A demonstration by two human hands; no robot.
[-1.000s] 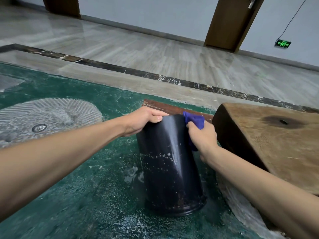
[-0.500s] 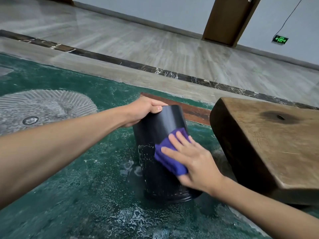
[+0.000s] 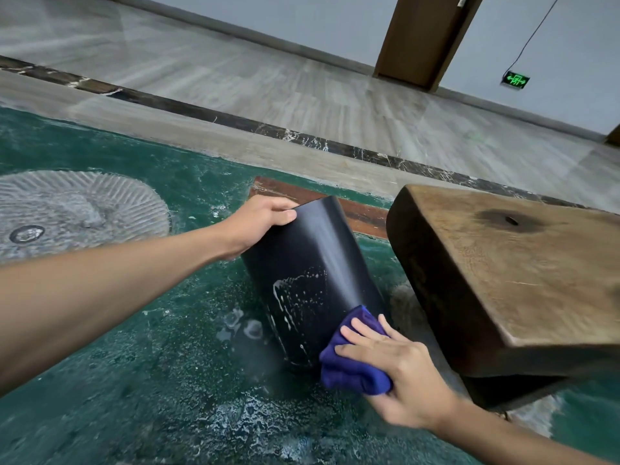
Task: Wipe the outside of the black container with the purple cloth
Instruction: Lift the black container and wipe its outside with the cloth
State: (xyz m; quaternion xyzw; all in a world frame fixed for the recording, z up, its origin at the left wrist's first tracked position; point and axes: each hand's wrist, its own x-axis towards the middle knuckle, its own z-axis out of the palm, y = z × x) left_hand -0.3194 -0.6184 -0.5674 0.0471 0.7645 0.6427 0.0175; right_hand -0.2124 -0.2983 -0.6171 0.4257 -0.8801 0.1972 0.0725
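The light around me is soft, even and bright, with only weak shadows under my arms. The pale floor (image 3: pixel 302 95) shines with a dull glare, and the black container (image 3: pixel 312 263) has a soft sheen. The wide lens bends lines at the edges, and my left forearm (image 3: pixel 84 297) looks a little blurred.

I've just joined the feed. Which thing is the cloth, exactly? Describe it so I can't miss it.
Start at the big wooden block on the right, then look just left of it to the tilted black container. Near the container's bottom, the right hand presses the purple cloth against its wall; the cloth is the only bright, soft, bunched thing there.
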